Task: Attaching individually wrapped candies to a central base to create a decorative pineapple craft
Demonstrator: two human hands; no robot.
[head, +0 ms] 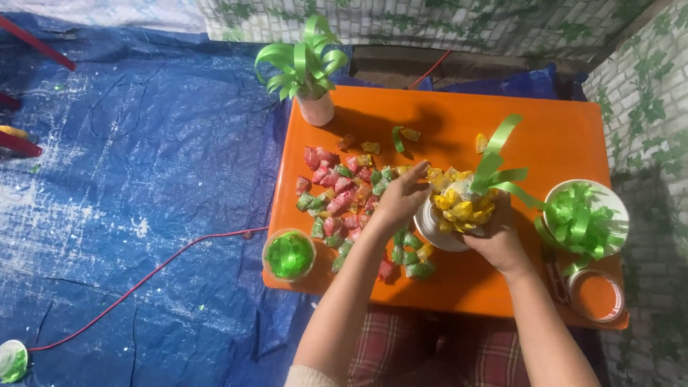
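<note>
The right hand [499,240] is wrapped around a white cup [438,231] topped with crinkly yellow wrapped candies [459,204] and glossy green ribbon strips [498,165], above the smooth orange table [559,136]. The left hand [401,197] pinches a candy at the cluster's edge, fingers closed, beside loose red and green candies [340,197].

An orange worktop [545,136] on a blue tarp [143,179] carries wrapped sweets [344,197] at left, a ribbon plant pot [315,107] at the far left corner, a green-filled cup [289,254] near left, a ribbon bowl [586,215] and tape roll [596,295] at right.
</note>
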